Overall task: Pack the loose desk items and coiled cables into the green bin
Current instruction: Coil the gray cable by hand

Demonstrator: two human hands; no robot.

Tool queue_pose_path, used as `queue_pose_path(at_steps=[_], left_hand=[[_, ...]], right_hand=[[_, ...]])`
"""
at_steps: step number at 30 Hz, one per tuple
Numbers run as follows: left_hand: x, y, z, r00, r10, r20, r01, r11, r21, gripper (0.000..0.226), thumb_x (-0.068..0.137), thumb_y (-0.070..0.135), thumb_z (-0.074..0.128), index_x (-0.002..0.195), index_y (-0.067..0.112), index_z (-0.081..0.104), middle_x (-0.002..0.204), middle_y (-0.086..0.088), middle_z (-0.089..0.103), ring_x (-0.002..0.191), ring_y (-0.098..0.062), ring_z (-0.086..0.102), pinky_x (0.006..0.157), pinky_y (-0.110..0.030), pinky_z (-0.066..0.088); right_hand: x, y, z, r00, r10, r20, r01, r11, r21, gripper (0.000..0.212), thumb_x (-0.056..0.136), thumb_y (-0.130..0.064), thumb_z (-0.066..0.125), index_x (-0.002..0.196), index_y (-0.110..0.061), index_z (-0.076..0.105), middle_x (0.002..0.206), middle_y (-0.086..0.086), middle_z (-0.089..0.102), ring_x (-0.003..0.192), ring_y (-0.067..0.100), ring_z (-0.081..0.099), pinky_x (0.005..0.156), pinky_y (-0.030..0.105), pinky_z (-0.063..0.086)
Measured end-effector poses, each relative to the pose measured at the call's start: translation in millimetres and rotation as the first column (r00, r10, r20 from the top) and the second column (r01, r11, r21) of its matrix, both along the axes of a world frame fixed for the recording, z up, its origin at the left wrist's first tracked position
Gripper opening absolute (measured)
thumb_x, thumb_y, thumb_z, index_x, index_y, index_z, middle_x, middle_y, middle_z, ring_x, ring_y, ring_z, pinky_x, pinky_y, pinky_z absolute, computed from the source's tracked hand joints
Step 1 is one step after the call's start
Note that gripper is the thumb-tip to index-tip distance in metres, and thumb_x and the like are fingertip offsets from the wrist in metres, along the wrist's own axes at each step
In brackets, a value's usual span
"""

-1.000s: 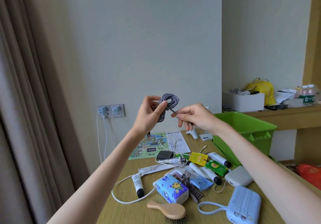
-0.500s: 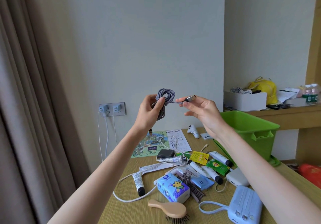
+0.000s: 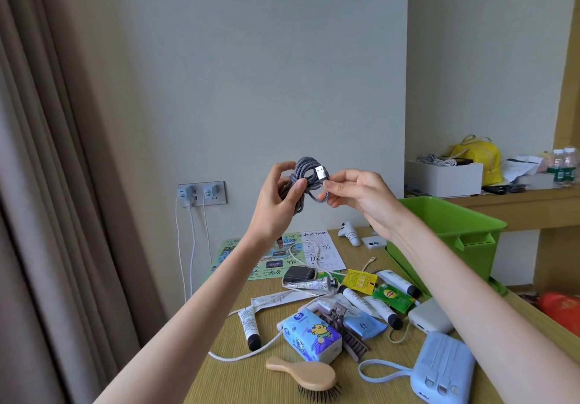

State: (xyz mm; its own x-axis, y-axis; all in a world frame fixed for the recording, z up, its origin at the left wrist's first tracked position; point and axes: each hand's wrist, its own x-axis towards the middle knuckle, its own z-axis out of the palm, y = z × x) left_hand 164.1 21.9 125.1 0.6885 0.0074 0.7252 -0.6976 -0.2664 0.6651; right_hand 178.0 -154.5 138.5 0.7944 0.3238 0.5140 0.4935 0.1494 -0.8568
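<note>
Green bin [image 3: 470, 259] stands at the right side of the desk [image 3: 238, 381], open on top and partly behind the right forearm; its inside is only partly in view. In front of it the loose items lie spread on the desk, among them a blue power bank [image 3: 445, 369], a tissue pack [image 3: 310, 336] and a hairbrush [image 3: 309, 375] (none of these is packed yet).

The coiled cable [image 3: 306, 171], grey and braided, is held in the air above the desk, to the left of the bin and apart from it. The left hand [image 3: 276, 203] grips the bundle with the thumb and curled fingers. The right hand [image 3: 357, 195] pinches the free end just below the USB plug [image 3: 320, 172], which lies against the coil.

To do this step well, I think the free end should be tucked around or through the loops, so that the coil cannot spring open. The left hand should not loosen meanwhile. After that the bundle is better lowered into the bin than thrown.
</note>
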Motion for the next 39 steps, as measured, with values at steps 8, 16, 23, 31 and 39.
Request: queue_pose_path(at_steps=[8, 16, 23, 31, 39], left_hand=[[-4.9, -6.4, -3.1, 0.988, 0.044, 0.145, -0.065, 0.987, 0.145, 0.024, 0.097, 0.014, 0.053, 0.12, 0.017, 0.049, 0.077, -0.009, 0.059, 0.066, -0.019, 0.049, 0.065, -0.037, 0.045], [-0.4, -4.6, -2.5, 0.974, 0.112, 0.196, -0.178, 0.913, 0.366, 0.026, 0.097, 0.023, 0.051, 0.122, 0.026, 0.045, 0.085, 0.006, 0.058, 0.079, -0.022, 0.051, 0.077, -0.043, 0.047], [-2.2, -7.5, -0.5, 0.955, 0.167, 0.245, -0.257, 0.877, 0.406, 0.043, 0.087, 0.044, 0.065, 0.12, 0.028, 0.042, 0.093, 0.005, 0.066, 0.085, -0.023, 0.058, 0.075, -0.039, 0.049], [0.5, -8.2, 2.1, 0.94, 0.186, 0.286, -0.303, 0.841, 0.448, 0.034, 0.088, 0.039, 0.064, 0.114, 0.028, 0.045, 0.086, 0.005, 0.067, 0.069, -0.02, 0.058, 0.066, -0.036, 0.052], [-1.0, -11.3, 2.7, 0.993, -0.09, -0.074, 0.104, 0.969, 0.223, 0.021, 0.09, 0.013, 0.064, 0.107, 0.017, 0.054, 0.066, -0.014, 0.057, 0.05, -0.021, 0.04, 0.046, -0.024, 0.038]], right_hand=[[-2.3, -1.2, 13.1, 0.979, -0.12, -0.167, 0.109, 0.991, -0.075, 0.012, 0.084, -0.004, 0.069, 0.091, 0.006, 0.068, 0.076, 0.014, 0.072, 0.06, 0.012, 0.062, 0.06, 0.017, 0.055], [-2.6, 10.7, 3.8, 0.898, -0.415, -0.148, 0.431, 0.896, 0.104, 0.013, 0.076, -0.007, 0.08, 0.076, -0.005, 0.067, 0.068, 0.01, 0.068, 0.055, 0.013, 0.062, 0.065, 0.023, 0.057], [-1.2, 19.6, -1.5, 0.85, -0.514, -0.114, 0.526, 0.839, 0.142, 0.017, 0.072, -0.009, 0.082, 0.067, -0.013, 0.067, 0.064, 0.007, 0.071, 0.053, 0.015, 0.065, 0.074, 0.037, 0.06], [-6.8, 10.7, -3.7, 0.876, -0.48, -0.048, 0.481, 0.861, 0.164, 0.01, 0.08, 0.0, 0.073, 0.077, -0.004, 0.064, 0.071, 0.015, 0.071, 0.057, 0.018, 0.069, 0.059, 0.025, 0.058], [10.5, -10.1, -13.8, 0.871, -0.454, 0.187, 0.477, 0.872, -0.107, 0.038, 0.08, 0.015, 0.053, 0.098, -0.014, 0.066, 0.099, -0.004, 0.068, 0.094, 0.006, 0.063, 0.081, 0.023, 0.052]])
